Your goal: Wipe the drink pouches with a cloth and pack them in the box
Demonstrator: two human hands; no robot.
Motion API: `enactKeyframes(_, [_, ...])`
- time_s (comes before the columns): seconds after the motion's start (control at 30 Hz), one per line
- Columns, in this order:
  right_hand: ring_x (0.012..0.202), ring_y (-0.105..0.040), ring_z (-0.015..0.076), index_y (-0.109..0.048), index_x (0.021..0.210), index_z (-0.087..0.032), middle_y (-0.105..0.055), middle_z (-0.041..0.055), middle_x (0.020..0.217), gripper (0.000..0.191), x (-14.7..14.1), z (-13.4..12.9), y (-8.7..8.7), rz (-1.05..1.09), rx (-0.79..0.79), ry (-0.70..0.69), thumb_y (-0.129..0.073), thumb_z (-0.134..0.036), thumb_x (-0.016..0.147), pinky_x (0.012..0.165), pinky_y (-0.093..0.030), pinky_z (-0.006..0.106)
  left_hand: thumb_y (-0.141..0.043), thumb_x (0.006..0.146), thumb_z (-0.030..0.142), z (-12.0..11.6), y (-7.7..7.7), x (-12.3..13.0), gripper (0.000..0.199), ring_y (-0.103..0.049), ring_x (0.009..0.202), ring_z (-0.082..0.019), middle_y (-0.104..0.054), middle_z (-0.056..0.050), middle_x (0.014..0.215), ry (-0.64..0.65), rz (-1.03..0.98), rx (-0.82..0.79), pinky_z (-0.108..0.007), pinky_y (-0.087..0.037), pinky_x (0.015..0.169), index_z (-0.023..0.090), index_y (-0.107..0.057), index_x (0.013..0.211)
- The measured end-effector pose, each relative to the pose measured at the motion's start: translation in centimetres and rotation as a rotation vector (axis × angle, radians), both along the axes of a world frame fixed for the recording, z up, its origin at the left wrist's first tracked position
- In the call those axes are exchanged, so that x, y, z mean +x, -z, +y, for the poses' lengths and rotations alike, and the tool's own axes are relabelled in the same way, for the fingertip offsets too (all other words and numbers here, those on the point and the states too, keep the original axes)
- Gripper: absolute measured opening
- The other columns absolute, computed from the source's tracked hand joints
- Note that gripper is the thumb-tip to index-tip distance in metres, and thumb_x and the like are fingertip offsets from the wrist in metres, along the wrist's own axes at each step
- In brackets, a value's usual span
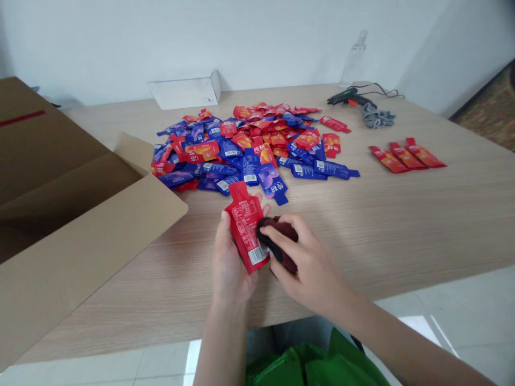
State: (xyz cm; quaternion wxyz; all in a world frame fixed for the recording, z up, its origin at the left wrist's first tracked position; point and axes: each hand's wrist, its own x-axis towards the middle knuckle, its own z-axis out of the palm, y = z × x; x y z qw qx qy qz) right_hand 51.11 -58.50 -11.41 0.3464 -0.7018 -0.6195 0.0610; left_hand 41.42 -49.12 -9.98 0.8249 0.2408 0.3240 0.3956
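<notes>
My left hand (231,262) is closed round the edges of a red pouch (246,228), its printed side with a barcode facing up and its narrow spout end pointing away from me. Gripped in my right hand (311,262) is a dark brown and black hand-held object (284,241), whose kind I cannot make out. Its black edge touches or nearly touches the pouch's right side. Beyond my hands lies a heap of red and blue pouches (229,147). Three red pouches (408,155) rest side by side at the right.
An open cardboard box (104,236) takes up the left, one flap reaching toward my left hand. Along the back are a white box (185,93), a clear bottle (354,59), a glue gun (350,98) with a cord, and a grey crumpled cloth (377,116).
</notes>
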Motion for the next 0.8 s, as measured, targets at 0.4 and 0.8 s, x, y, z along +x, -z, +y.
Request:
enactKeyframes(0.4, [0.141,-0.038,0.0346,-0.061,0.133,-0.021,-0.044,0.0173,0.149,0.050,2.1,0.7,-0.9,0.284,-0.221,-0.074,-0.058,-0.049,0.093,0.113,-0.032,0.058,-0.081,0.070,0.007,1.3,0.8,-2.6,0.046,-0.064,0.071,-0.006,-0.072,-0.001,0.094,-0.004,0.115,0.103,-0.014,-0.053,0.069,0.019,-0.067,0.112])
enactKeyframes(0.8, [0.101,-0.067,0.0224,-0.064,0.118,-0.021,-0.071,0.0053,0.112,0.029,16.3,-4.8,-1.7,0.476,0.103,0.494,-0.064,-0.026,0.090,0.086,-0.056,0.038,-0.068,0.087,0.047,-3.2,-1.2,7.3,0.038,-0.061,0.119,-0.020,-0.069,-0.004,0.119,0.292,0.510,0.643,-0.028,-0.048,0.096,0.029,-0.066,0.120])
